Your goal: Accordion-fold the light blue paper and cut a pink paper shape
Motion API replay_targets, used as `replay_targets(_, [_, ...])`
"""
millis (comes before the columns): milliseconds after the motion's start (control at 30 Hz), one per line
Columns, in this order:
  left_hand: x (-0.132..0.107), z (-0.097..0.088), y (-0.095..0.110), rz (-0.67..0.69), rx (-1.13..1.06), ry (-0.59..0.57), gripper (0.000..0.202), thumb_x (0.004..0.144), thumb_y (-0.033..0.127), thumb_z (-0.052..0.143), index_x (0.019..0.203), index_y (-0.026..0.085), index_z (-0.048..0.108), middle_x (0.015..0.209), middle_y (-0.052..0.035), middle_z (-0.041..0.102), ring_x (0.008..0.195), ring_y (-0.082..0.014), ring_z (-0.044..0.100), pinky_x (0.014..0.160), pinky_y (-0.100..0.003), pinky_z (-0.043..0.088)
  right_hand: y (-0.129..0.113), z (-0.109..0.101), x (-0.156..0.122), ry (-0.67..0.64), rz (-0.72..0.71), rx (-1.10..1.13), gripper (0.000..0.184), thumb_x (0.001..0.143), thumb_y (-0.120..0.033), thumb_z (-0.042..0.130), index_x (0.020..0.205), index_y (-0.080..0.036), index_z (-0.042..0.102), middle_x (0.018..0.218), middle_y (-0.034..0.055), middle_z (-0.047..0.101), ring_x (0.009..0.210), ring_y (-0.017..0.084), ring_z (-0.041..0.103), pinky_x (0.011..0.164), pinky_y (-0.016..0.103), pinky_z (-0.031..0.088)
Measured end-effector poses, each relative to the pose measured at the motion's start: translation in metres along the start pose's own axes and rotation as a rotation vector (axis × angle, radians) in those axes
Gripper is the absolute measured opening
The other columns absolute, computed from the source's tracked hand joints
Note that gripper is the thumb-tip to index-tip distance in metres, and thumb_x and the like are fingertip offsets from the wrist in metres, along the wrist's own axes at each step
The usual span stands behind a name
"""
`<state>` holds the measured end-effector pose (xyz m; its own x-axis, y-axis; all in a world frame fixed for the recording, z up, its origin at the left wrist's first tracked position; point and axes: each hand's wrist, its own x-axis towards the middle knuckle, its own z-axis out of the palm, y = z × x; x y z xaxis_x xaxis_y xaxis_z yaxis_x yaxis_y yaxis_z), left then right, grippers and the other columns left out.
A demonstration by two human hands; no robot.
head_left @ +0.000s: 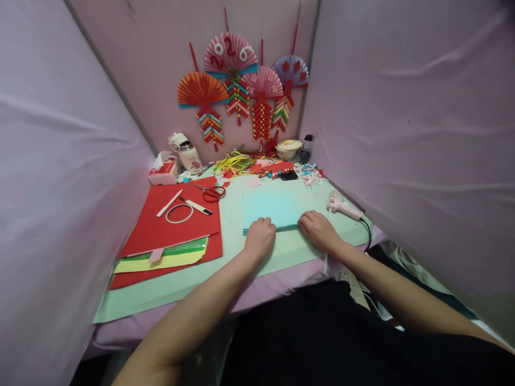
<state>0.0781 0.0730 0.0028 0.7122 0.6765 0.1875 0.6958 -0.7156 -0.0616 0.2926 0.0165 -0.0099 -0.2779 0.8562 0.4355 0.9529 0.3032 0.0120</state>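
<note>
A light blue sheet of paper (269,209) lies on the pale green mat (289,252) in front of me, its near edge folded into narrow pleats. My left hand (259,238) is curled in a fist over the left part of that folded edge. At the right end of the same edge, my right hand (319,229) presses down with its fingers bent and pinched on the paper. Both forearms reach in from below.
Red, yellow and green paper sheets (169,236) are stacked at the left, with red scissors (213,193), a tape ring (179,213) and a white pen on them. A pink glue gun (341,206) lies at the right. Paper scraps, a bowl (288,147) and paper fans (237,80) fill the back.
</note>
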Motion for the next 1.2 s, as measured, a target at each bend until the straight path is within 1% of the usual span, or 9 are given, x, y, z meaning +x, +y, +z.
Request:
replay_targets(133, [-0.003, -0.006, -0.011, -0.092, -0.064, 0.2, 0.021, 0.092, 0.015, 0.049, 0.084, 0.016, 0.069, 0.092, -0.012, 0.061, 0.091, -0.0257, 0.054, 0.073, -0.037, 0.043, -0.011, -0.012, 0.008, 0.328, 0.121, 0.099, 0.019, 0.096, -0.024, 0.047, 0.108, -0.016, 0.06, 0.111, 0.0127, 0.058, 0.104, 0.024, 0.051, 0.087, 0.037, 0.039])
replay_targets(233, [-0.003, -0.014, -0.027, -0.18, -0.357, 0.449, 0.022, 0.095, 0.022, 0.048, 0.092, 0.018, 0.069, 0.089, -0.0085, 0.063, 0.087, -0.0209, 0.056, 0.076, -0.033, 0.046, -0.025, -0.024, 0.015, 0.568, 0.199, 0.173, 0.028, 0.092, -0.028, 0.053, 0.119, -0.019, 0.054, 0.117, 0.0133, 0.053, 0.112, 0.027, 0.049, 0.095, 0.043, 0.036])
replay_targets(367, [-0.001, -0.017, -0.041, -0.421, -1.026, 0.666, 0.016, 0.088, 0.031, 0.058, 0.083, 0.017, 0.064, 0.079, -0.0043, 0.064, 0.077, -0.0162, 0.062, 0.073, -0.029, 0.051, -0.052, -0.023, 0.024, 0.56, 0.118, 0.222, 0.025, 0.091, -0.027, 0.056, 0.115, -0.02, 0.055, 0.11, 0.0105, 0.057, 0.106, 0.024, 0.052, 0.093, 0.04, 0.036])
replay_targets(533, [0.001, -0.009, -0.028, -0.717, -1.734, 0.485, 0.021, 0.072, 0.026, 0.072, 0.082, 0.015, 0.058, 0.071, -0.0005, 0.064, 0.067, -0.0147, 0.066, 0.068, -0.028, 0.055, -0.082, 0.002, 0.04, 0.41, 0.039, 0.068, 0.017, 0.091, -0.027, 0.058, 0.107, -0.021, 0.061, 0.106, 0.0078, 0.063, 0.101, 0.021, 0.052, 0.091, 0.037, 0.03])
replay_targets(700, [-0.001, -0.01, -0.017, -0.818, -1.916, 0.324, 0.02, 0.073, 0.02, 0.074, 0.08, 0.014, 0.057, 0.071, -0.0018, 0.064, 0.068, -0.0121, 0.066, 0.063, -0.022, 0.052, -0.082, 0.011, 0.048, 0.25, 0.058, -0.024, 0.012, 0.095, -0.022, 0.052, 0.092, -0.021, 0.063, 0.095, 0.0045, 0.067, 0.092, 0.018, 0.051, 0.085, 0.036, 0.025])
replay_targets(800, [-0.005, -0.015, -0.021, -0.702, -1.783, -0.042, 0.022, 0.083, 0.033, 0.067, 0.076, 0.013, 0.059, 0.075, -0.008, 0.068, 0.066, -0.0143, 0.066, 0.059, -0.024, 0.05, -0.071, 0.009, 0.045, 0.178, 0.108, -0.03, 0.013, 0.095, -0.021, 0.053, 0.089, -0.021, 0.064, 0.089, 0.004, 0.067, 0.088, 0.018, 0.05, 0.082, 0.035, 0.025])
replay_targets(867, [-0.009, -0.018, -0.023, -0.523, -1.443, -0.212, 0.031, 0.086, 0.041, 0.062, 0.071, 0.014, 0.06, 0.072, -0.009, 0.067, 0.063, -0.0171, 0.064, 0.057, -0.028, 0.048, -0.062, 0.008, 0.042, 0.122, 0.155, -0.026, 0.012, 0.093, -0.019, 0.054, 0.088, -0.021, 0.065, 0.089, 0.0042, 0.067, 0.088, 0.019, 0.05, 0.078, 0.033, 0.027])
replay_targets(1033, [-0.015, -0.017, -0.029, -0.049, -0.457, 0.163, 0.021, 0.083, 0.024, 0.067, 0.104, 0.02, 0.066, 0.105, -0.009, 0.067, 0.099, -0.0246, 0.06, 0.085, -0.037, 0.046, -0.044, 0.007, 0.032, 0.0, 0.179, 0.021, 0.013, 0.091, -0.017, 0.055, 0.088, -0.021, 0.067, 0.09, 0.0043, 0.067, 0.089, 0.019, 0.051, 0.075, 0.031, 0.028])
replay_targets(1200, [-0.012, -0.005, -0.032, 0.033, -0.152, 0.065, 0.02, 0.091, 0.016, 0.053, 0.1, 0.022, 0.069, 0.1, -0.007, 0.066, 0.091, -0.0216, 0.057, 0.078, -0.034, 0.044, -0.039, 0.009, 0.026, 0.004, 0.112, 0.024, 0.012, 0.089, -0.015, 0.056, 0.085, -0.02, 0.067, 0.088, 0.0038, 0.066, 0.089, 0.018, 0.051, 0.077, 0.031, 0.03])
